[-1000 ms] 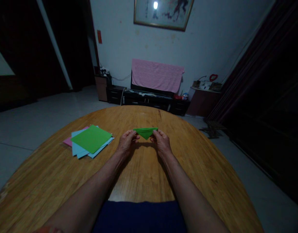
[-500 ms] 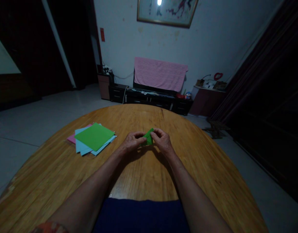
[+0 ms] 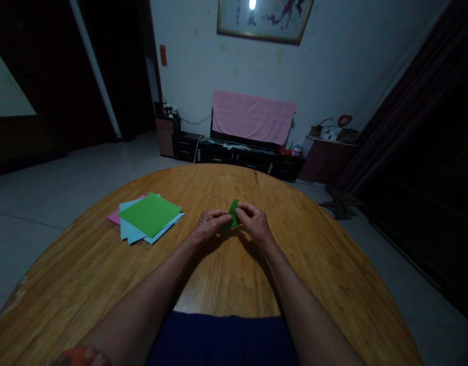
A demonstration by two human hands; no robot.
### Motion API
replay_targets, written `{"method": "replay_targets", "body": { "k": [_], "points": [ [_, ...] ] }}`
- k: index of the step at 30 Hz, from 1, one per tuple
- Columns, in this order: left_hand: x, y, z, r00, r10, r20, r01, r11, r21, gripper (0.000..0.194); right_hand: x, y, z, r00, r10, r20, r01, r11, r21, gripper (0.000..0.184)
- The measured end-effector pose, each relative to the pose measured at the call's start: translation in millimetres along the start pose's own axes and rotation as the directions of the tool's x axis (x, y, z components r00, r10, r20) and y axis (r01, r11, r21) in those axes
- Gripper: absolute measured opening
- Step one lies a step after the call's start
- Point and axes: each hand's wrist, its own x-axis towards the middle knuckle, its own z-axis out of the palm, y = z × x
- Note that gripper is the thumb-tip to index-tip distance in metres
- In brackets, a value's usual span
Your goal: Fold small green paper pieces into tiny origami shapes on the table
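Observation:
A small folded piece of green paper (image 3: 234,213) is held between my two hands, just above the middle of the round table. My left hand (image 3: 212,223) pinches its left side with thumb and fingers. On the right side, my right hand (image 3: 252,219) grips it, the thumb pressed on the near face. Fingers hide part of the paper, so its full shape cannot be made out. To the left lies a fanned stack of square paper sheets, a green sheet (image 3: 150,213) on top, light blue sheets (image 3: 127,231) under it and a pink sheet (image 3: 114,217) at the edge.
The round wooden table (image 3: 313,284) spreads in front of me. Beyond it, a low black cabinet (image 3: 234,155) stands along the wall, with a pink cloth (image 3: 252,117) draped over a screen. A small wooden stool (image 3: 342,201) is on the floor at right.
The folded green paper has been turned in my hands and now looks narrower and more upright. Both hands keep their hold on it. The stack of sheets lies as before.

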Motion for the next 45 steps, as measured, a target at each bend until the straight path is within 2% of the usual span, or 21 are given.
{"method": "replay_targets", "body": {
  "k": [7, 10, 13, 18, 22, 27, 30, 33, 36, 37, 38, 41, 43, 45],
  "points": [
    [-7.5, 5.5, 4.8, 0.997, -0.081, -0.003, 0.081, 0.995, 0.051, 0.026, -1.7, 0.9, -2.4, 0.999, -0.016, 0.04, 0.018, 0.999, -0.048, 0.022],
    [-11.0, 15.3, 3.6, 0.994, -0.092, -0.063, 0.098, 0.99, 0.104, 0.036, -3.2, 2.5, -4.9, 0.996, -0.033, 0.085, 0.041, 0.994, -0.098, 0.022],
    [-11.9, 25.7, 2.8, 0.991, -0.053, -0.123, 0.067, 0.992, 0.107, 0.037, -4.6, 3.0, -7.8, 0.988, -0.05, 0.147, 0.075, 0.983, -0.166, 0.022],
    [-6.9, 34.1, 2.8, 0.989, -0.002, -0.145, 0.031, 0.98, 0.195, 0.02, -5.3, -3.8, -10.7, 0.959, -0.136, 0.247, 0.2, 0.946, -0.256, 0.019],
    [-3.2, 33.5, 1.4, 0.991, 0.063, -0.122, -0.027, 0.959, 0.281, 0.013, -7.7, -11.7, -7.3, 0.949, -0.194, 0.25, 0.262, 0.924, -0.279, 0.015],
    [-1.5, 37.1, -5.8, 0.993, 0.09, -0.073, -0.065, 0.954, 0.292, 0.014, -13.0, -21.0, -7.7, 0.966, -0.035, 0.258, 0.074, 0.987, -0.144, 0.026],
    [1.1, 42.3, -13.7, 0.997, 0.075, 0.011, -0.075, 0.95, 0.302, 0.016, -9.3, -24.4, -17.4, 0.944, 0.059, 0.323, -0.028, 0.995, -0.099, 0.037],
    [3.2, 46.9, -20.4, 0.988, 0.092, 0.127, -0.128, 0.94, 0.317, 0.011, -4.8, -24.6, -26.6, 0.865, 0.084, 0.495, -0.059, 0.996, -0.066, 0.034],
    [0.9, 49.8, -21.8, 0.979, 0.039, 0.199, -0.099, 0.949, 0.299, 0.007, -6.7, -24.3, -26.8, 0.705, 0.177, 0.687, -0.331, 0.938, 0.098, 0.051],
    [-0.8, 50.3, -21.1, 0.979, 0.003, 0.204, -0.063, 0.956, 0.287, 0.007, -8.8, -24.5, -24.7, 0.673, 0.184, 0.717, -0.382, 0.916, 0.123, 0.05],
    [-2.7, 50.6, -20.1, 0.979, -0.031, 0.201, -0.025, 0.963, 0.269, 0.008, -11.2, -24.7, -21.9, 0.66, 0.18, 0.729, -0.401, 0.905, 0.14, 0.047],
    [-8.1, 49.9, -16.3, 0.976, -0.087, 0.197, 0.046, 0.978, 0.204, 0.01, -18.7, -24.2, -11.9, 0.67, 0.19, 0.717, -0.428, 0.889, 0.165, 0.037],
    [-10.4, 48.5, -14.3, 0.973, -0.095, 0.208, 0.062, 0.985, 0.162, 0.012, -22.0, -22.2, -6.2, 0.66, 0.209, 0.721, -0.458, 0.873, 0.166, 0.033],
    [-11.5, 46.6, -12.8, 0.971, -0.097, 0.217, 0.068, 0.988, 0.135, 0.014, -23.5, -19.3, -2.4, 0.67, 0.232, 0.705, -0.477, 0.862, 0.171, 0.029]
  ]
}}
